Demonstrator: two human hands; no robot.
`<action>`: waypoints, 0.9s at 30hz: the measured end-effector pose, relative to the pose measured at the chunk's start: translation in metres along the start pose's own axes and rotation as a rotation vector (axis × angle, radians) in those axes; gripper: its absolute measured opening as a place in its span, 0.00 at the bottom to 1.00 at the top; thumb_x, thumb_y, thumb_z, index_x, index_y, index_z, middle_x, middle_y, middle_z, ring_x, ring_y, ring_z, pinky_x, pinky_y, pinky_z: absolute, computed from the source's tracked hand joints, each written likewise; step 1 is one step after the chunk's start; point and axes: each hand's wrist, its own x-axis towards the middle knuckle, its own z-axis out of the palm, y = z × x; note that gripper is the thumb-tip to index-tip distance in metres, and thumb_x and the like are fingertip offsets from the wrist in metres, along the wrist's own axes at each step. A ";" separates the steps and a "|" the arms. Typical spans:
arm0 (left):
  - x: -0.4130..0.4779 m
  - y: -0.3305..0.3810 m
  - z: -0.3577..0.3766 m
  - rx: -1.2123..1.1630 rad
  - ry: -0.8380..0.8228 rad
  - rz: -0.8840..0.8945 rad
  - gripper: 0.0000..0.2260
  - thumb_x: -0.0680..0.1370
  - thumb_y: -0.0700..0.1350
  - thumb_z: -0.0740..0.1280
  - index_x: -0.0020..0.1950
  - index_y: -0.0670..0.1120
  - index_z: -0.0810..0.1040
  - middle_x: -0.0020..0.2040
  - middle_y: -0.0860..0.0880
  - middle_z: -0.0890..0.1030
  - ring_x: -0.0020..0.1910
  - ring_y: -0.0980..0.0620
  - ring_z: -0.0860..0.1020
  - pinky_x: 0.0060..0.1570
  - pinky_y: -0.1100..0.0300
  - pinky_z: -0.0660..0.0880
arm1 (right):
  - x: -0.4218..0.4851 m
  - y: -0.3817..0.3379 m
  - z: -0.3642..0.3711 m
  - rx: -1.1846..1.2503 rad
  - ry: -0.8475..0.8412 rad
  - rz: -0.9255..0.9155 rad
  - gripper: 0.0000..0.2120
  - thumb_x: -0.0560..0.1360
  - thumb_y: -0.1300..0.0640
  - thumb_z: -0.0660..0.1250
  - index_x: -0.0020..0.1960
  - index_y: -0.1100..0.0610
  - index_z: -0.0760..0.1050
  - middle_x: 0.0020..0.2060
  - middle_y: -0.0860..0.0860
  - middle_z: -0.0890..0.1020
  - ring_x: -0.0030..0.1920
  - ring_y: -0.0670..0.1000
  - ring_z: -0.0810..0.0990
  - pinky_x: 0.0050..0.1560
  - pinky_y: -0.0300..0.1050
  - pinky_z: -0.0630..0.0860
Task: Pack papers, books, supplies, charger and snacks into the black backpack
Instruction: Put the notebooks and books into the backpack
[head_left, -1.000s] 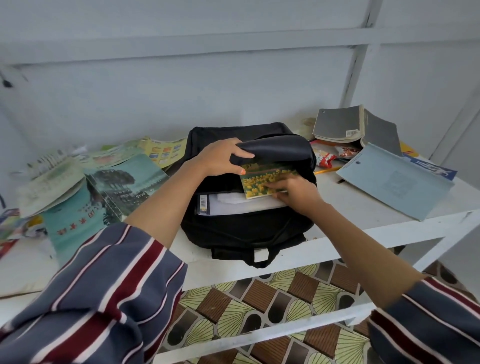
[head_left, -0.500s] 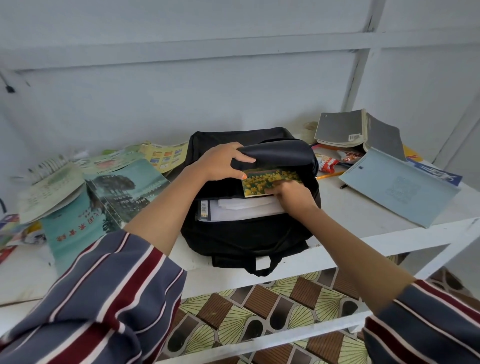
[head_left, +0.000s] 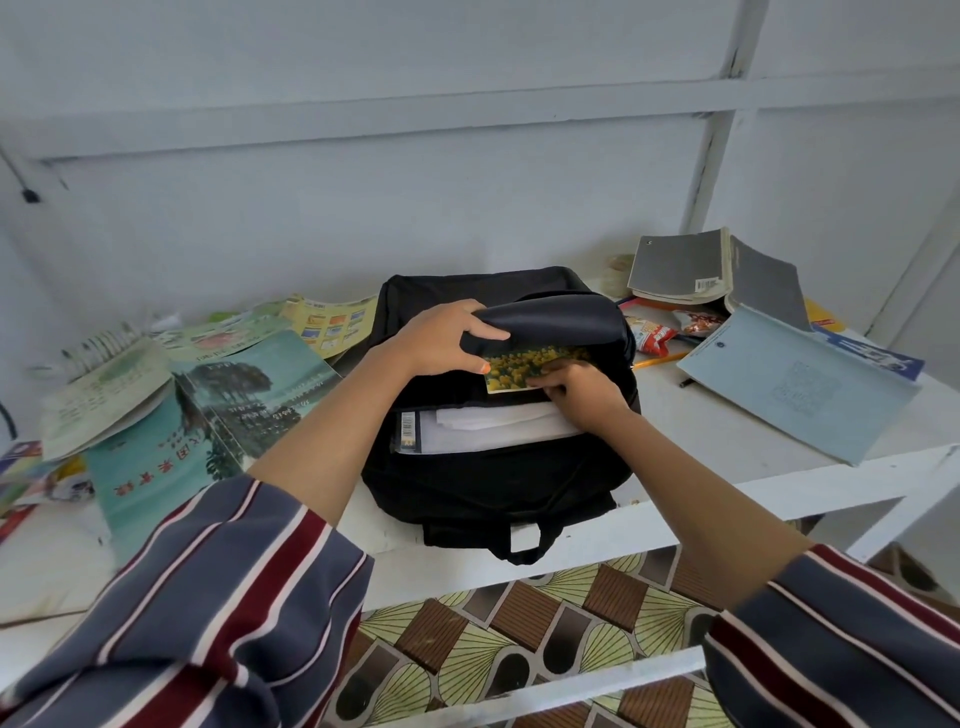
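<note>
Holding up the black backpack (head_left: 493, 483) flap with the left hand (head_left: 439, 340), fingers curled over it. Pinching a yellow-flowered booklet (head_left: 524, 366) with the right hand (head_left: 582, 387) at the opening.

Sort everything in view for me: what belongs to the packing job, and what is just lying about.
Job: black backpack, held open by the left hand; flower-cover book in the right hand; white papers inside; teal books; grey books; blue booklet; snack packets; pencil.
Lying about: small black object on the wall; patterned floor; white table.
</note>
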 end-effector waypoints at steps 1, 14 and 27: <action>0.000 0.000 0.000 -0.003 -0.007 -0.001 0.22 0.72 0.45 0.72 0.66 0.52 0.74 0.64 0.49 0.72 0.61 0.48 0.71 0.60 0.52 0.68 | -0.001 0.000 -0.001 0.018 -0.009 -0.009 0.15 0.80 0.56 0.58 0.63 0.45 0.75 0.67 0.50 0.72 0.67 0.53 0.69 0.65 0.48 0.68; 0.009 0.022 0.008 -0.057 -0.453 -0.219 0.11 0.74 0.56 0.67 0.49 0.51 0.83 0.73 0.50 0.65 0.72 0.50 0.62 0.70 0.53 0.55 | -0.078 0.019 -0.054 0.492 -0.012 -0.071 0.16 0.73 0.62 0.69 0.60 0.56 0.77 0.52 0.51 0.82 0.48 0.48 0.82 0.53 0.33 0.76; 0.106 0.135 0.042 -0.262 0.448 0.013 0.08 0.79 0.49 0.61 0.41 0.50 0.74 0.46 0.51 0.74 0.44 0.53 0.74 0.42 0.59 0.69 | -0.121 0.192 -0.130 0.430 0.627 0.511 0.18 0.73 0.62 0.69 0.63 0.57 0.75 0.55 0.59 0.79 0.49 0.56 0.78 0.48 0.40 0.67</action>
